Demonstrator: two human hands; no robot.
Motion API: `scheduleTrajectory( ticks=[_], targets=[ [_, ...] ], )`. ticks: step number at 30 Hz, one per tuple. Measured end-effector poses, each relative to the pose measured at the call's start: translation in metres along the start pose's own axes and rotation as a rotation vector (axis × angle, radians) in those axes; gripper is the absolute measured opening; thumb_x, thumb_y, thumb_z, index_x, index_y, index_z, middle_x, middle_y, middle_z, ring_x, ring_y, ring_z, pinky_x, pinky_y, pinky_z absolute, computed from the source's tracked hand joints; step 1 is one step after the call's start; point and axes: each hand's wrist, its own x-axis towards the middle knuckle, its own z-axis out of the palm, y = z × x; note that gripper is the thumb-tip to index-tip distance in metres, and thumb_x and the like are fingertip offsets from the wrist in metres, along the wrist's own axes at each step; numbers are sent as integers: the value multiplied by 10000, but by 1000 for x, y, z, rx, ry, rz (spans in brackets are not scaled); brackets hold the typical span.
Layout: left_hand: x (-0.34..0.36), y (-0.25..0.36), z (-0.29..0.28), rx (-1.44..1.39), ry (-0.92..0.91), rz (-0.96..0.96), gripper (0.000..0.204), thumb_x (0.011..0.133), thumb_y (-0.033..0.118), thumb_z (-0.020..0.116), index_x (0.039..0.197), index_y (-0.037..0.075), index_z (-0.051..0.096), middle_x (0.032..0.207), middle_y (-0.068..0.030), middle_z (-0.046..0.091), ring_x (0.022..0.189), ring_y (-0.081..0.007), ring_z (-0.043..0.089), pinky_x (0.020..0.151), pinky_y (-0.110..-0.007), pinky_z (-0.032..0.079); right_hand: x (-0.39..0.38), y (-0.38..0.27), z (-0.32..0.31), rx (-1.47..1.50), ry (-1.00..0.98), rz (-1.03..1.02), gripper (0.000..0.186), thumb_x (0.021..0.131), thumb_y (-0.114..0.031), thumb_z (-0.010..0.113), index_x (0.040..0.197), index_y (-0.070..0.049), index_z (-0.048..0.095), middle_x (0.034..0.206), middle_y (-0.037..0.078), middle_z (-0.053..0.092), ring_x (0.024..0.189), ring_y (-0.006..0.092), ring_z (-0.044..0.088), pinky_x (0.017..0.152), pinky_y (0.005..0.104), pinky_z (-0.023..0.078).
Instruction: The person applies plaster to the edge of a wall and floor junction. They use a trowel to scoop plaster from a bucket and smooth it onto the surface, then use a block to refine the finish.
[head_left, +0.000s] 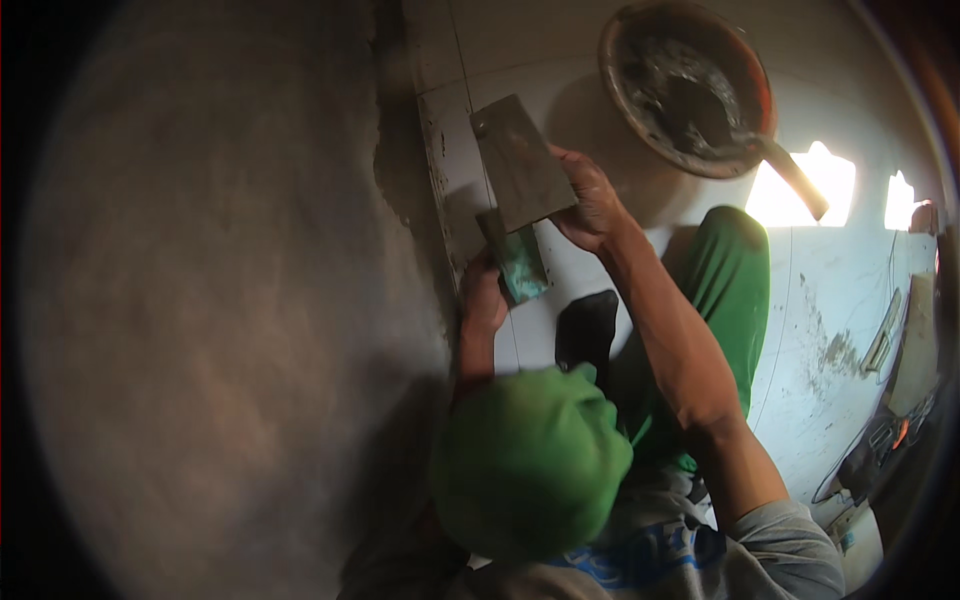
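My right hand [592, 205] is closed on a flat grey rectangular plate that looks like a plastering trowel [525, 165]; its grip side is hidden. Below and slightly left, my left hand [484, 300] is closed around a smaller flat blade, a scraper by its look [523, 268], with a greenish face. The trowel's lower edge overlaps or touches the scraper's upper part; I cannot tell which. Both tools are held above the pale tiles, beside the grey wall.
A round basin [612, 85] of dark wet mix stands ahead to the right, a tool with a long handle [795, 182] resting over its rim. The grey plastered wall [220, 300] rises on the left. Cables and tools [885, 440] lie far right on the pale tiled floor [815, 280].
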Motion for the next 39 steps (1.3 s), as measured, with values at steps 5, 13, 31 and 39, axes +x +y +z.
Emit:
scheduleTrajectory(
  ticks=[5, 13, 31, 39],
  targets=[
    [27, -8, -12, -7, 43, -87, 380, 951, 90, 570, 1315, -7, 615, 1207, -72, 692, 1055, -193, 689, 958, -357, 557, 69, -4, -12, -162, 93, 38, 456, 1030, -185, 621, 1442, 6, 582, 1236, 80, 677, 1095, 168, 670, 957, 336, 553],
    [38, -16, -45, -106, 120, -123, 385, 935, 81, 576, 1311, 17, 629, 1208, -64, 691, 1074, -195, 683, 933, -361, 566, 92, -69, -58, -1114, 83, 10, 475, 1065, -291, 610, 1471, -45, 597, 1315, 99, 692, 1151, 98, 639, 960, 301, 524],
    [38, -40, -68, 220, 132, -106, 357, 970, 236, 641, 1288, 75, 648, 1184, -37, 699, 1062, -202, 694, 915, -412, 579, 102, -152, -132, -1123, 75, 95, 634, 1047, -488, 583, 1477, -23, 559, 1359, 141, 663, 1205, 201, 642, 1052, 377, 509],
    [19, -21, -75, -98, 35, -74, 414, 981, 337, 680, 1306, 84, 646, 1187, -38, 702, 1044, -207, 701, 924, -425, 575, 127, -194, -128, -873, 19, -15, 603, 1049, -438, 581, 1481, -18, 545, 1368, 158, 648, 1190, 245, 651, 1059, 404, 510]
  ],
)
